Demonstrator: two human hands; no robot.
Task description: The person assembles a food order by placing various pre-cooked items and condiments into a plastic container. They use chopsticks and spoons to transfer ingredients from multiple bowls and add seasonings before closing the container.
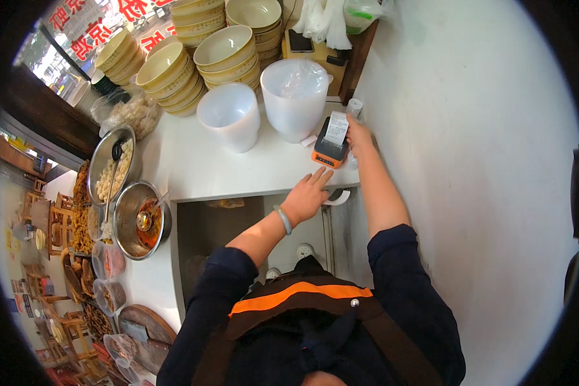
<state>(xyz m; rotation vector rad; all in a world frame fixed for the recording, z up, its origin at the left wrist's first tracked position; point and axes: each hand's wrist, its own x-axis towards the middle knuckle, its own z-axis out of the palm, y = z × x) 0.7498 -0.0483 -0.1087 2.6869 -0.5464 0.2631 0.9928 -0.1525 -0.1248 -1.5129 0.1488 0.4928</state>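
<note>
A small black-and-orange receipt printer (329, 154) stands near the right end of the white counter. A printed white receipt (336, 128) lies over its top. My right hand (359, 136) is at the receipt's right edge, its fingers closed on the paper; the thumb side is partly hidden. With fingers stretched out, my left hand (307, 195) reaches to the printer's front edge and holds nothing. A bracelet circles the left wrist. Just right of the printer stands a white paper roll (354, 106).
Two white plastic buckets (230, 119) stand left of the printer, with stacks of cream bowls (225, 48) behind. Steel basins, one with red sauce (149, 225), line the left side beside a round chopping board (149, 325). A white wall (469, 161) borders the right.
</note>
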